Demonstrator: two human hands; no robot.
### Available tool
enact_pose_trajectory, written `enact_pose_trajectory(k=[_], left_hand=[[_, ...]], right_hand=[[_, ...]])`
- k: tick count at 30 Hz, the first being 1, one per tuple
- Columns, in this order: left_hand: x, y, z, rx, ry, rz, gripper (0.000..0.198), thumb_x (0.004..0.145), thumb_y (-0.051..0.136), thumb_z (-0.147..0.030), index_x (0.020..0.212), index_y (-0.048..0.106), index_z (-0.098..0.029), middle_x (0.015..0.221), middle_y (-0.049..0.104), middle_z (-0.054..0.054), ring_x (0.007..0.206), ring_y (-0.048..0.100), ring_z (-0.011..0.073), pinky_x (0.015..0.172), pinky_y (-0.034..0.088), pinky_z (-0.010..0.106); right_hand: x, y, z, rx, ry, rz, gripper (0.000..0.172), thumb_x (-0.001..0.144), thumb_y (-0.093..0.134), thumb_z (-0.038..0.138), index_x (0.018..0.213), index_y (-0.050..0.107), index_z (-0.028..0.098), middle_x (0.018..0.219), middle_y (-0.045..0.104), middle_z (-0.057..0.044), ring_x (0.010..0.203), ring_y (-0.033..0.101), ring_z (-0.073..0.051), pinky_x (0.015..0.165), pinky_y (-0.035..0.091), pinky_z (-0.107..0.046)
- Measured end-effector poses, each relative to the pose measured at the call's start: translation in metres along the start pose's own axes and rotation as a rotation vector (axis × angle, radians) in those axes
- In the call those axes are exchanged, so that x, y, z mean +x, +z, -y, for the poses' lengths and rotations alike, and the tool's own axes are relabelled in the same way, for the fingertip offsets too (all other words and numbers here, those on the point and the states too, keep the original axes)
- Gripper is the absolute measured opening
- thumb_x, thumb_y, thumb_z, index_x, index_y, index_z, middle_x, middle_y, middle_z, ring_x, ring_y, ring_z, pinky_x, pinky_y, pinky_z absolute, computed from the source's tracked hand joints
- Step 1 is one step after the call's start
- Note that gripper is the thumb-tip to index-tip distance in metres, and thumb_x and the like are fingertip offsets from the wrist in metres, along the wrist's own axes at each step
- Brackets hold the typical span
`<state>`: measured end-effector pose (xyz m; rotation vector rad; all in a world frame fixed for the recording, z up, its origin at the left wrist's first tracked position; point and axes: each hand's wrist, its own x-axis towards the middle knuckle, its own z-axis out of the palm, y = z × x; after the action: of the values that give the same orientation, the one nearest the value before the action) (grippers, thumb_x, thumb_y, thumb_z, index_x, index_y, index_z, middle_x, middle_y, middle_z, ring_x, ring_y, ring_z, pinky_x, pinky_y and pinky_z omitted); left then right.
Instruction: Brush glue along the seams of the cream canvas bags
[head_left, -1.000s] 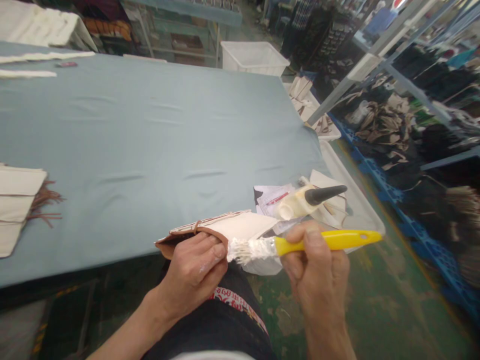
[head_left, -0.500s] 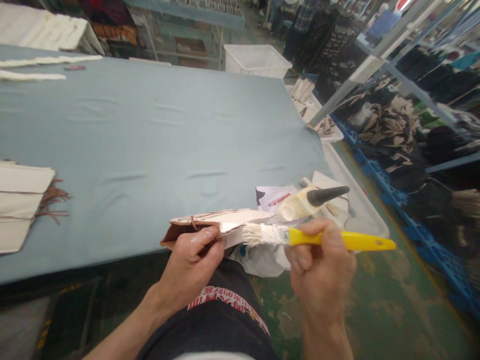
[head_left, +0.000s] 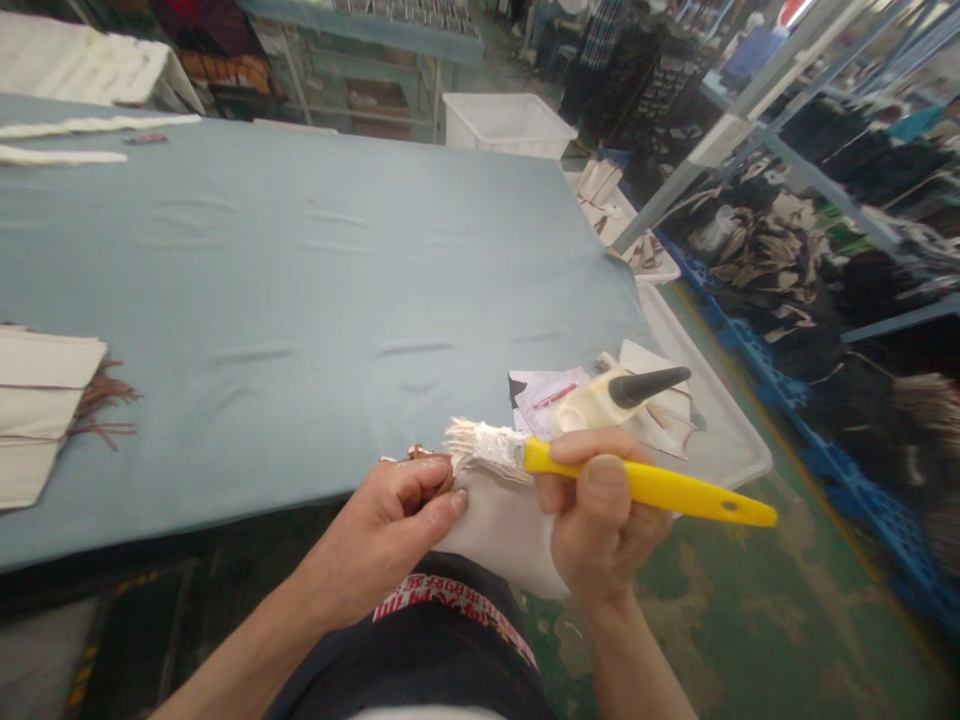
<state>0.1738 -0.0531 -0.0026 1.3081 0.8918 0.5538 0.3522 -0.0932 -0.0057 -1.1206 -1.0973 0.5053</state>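
My right hand [head_left: 600,520] is closed round the yellow handle of a glue brush [head_left: 645,485]. Its white, glue-caked bristles point left, just above my left hand. My left hand [head_left: 397,520] pinches the edge of a cream and brown leather piece [head_left: 502,530], which hangs tilted below the front edge of the blue-grey table [head_left: 300,300]. Most of the brown side is hidden behind my fingers. A glue bottle [head_left: 611,398] with a dark cone nozzle lies on papers just beyond the brush.
A stack of cream pieces [head_left: 37,400] with brown cords lies at the table's left edge. White strips [head_left: 67,140] lie at the far left. A white bin [head_left: 506,122] stands behind the table. A white tray [head_left: 705,430] and shelves of leather scraps [head_left: 772,250] are on the right.
The leather piece has been turned from lying flat to hanging with its cream face toward me. The brush has lifted off it and tilted, bristles now raised at upper left.
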Motion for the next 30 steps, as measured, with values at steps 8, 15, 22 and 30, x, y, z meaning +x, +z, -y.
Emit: enact_pose_trajectory(k=[8, 15, 22, 30], left_hand=[[-0.003, -0.004, 0.001, -0.178, -0.128, 0.072, 0.038, 0.091, 0.069, -0.051, 0.079, 0.065, -0.015, 0.075, 0.053, -0.001, 0.067, 0.042, 0.0125, 0.06, 0.035, 0.024], [-0.004, -0.004, 0.01, -0.297, -0.211, 0.082, 0.049, 0.086, 0.077, -0.063, 0.082, 0.066, -0.015, 0.081, 0.061, 0.001, 0.07, 0.051, 0.0135, 0.064, 0.041, 0.024], [-0.003, -0.004, 0.01, -0.321, -0.237, 0.038, 0.046, 0.084, 0.082, -0.06, 0.08, 0.068, -0.015, 0.073, 0.061, -0.001, 0.066, 0.052, 0.0131, 0.063, 0.043, 0.023], [0.001, -0.004, 0.009, -0.398, -0.265, 0.043, 0.038, 0.078, 0.09, -0.049, 0.087, 0.075, -0.015, 0.081, 0.07, 0.002, 0.073, 0.059, 0.0156, 0.069, 0.049, 0.025]], right_hand=[[-0.01, -0.01, 0.008, 0.025, 0.003, -0.005, 0.03, 0.11, 0.053, 0.04, 0.09, 0.066, 0.023, 0.055, 0.048, 0.008, 0.041, 0.042, -0.009, 0.045, 0.037, -0.022], [-0.011, -0.011, 0.0, -0.099, -0.112, 0.004, 0.026, 0.11, 0.054, 0.039, 0.096, 0.07, 0.024, 0.061, 0.056, 0.005, 0.046, 0.049, -0.01, 0.047, 0.043, -0.024], [-0.015, -0.016, -0.001, -0.241, -0.152, 0.134, 0.021, 0.107, 0.058, 0.039, 0.097, 0.072, 0.026, 0.065, 0.059, 0.004, 0.051, 0.053, -0.014, 0.057, 0.05, -0.031], [-0.009, -0.011, -0.009, -0.118, -0.116, 0.125, 0.025, 0.11, 0.051, 0.036, 0.098, 0.069, 0.024, 0.063, 0.057, 0.004, 0.048, 0.05, -0.012, 0.049, 0.045, -0.026]])
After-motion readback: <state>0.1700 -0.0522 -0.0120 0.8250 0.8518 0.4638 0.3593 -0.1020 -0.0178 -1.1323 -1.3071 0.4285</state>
